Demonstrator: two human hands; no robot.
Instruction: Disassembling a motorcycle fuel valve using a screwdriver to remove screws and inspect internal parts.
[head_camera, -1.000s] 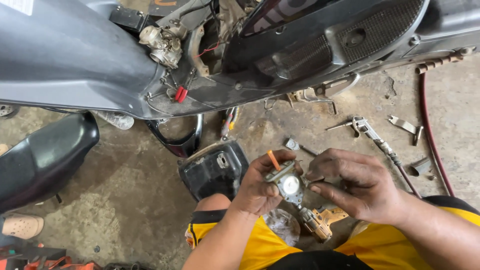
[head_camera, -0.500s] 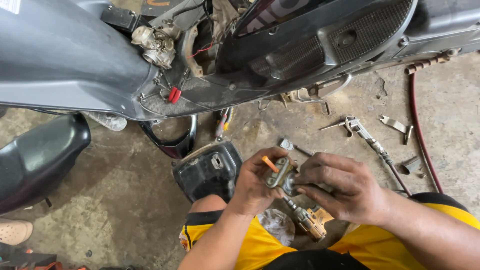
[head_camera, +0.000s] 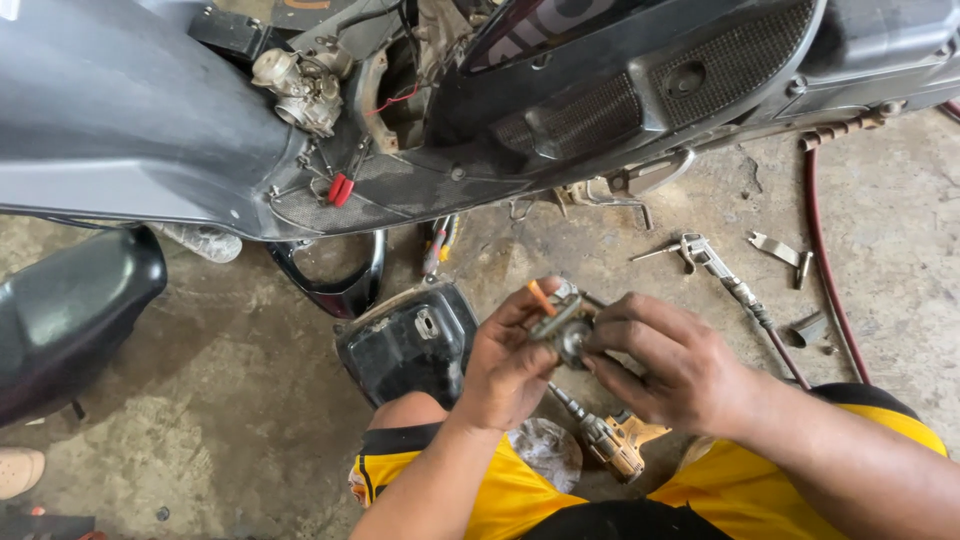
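Both hands meet just above the person's knees, near the middle of the scene, on a small metal engine part (head_camera: 566, 330) with a round grey face and a short orange tube (head_camera: 541, 298) sticking up from its left side; the left hand (head_camera: 510, 360) curls around the part from the left, thumb and forefinger closed on its body just below the orange tube, the remaining fingers folded underneath; the right hand (head_camera: 672, 362) comes in from the right, its fingers (head_camera: 630, 318) bent and pressed against the top and right side of the part, thumb tucked low against the round face, so the grip is tight with no gap showing; whether a small tool sits between these fingers cannot be told.

Directly below the hands an orange cordless drill (head_camera: 610, 442) lies on the concrete floor (head_camera: 220, 400) between the knees, beside a grey rag (head_camera: 548, 452); a black plastic cover (head_camera: 408, 340) rests just left of the left hand; farther right lie an air blow gun (head_camera: 705, 255) and a red hose (head_camera: 822, 260); the grey scooter body (head_camera: 150, 130) spans the far side, its carburettor (head_camera: 300, 88) exposed.
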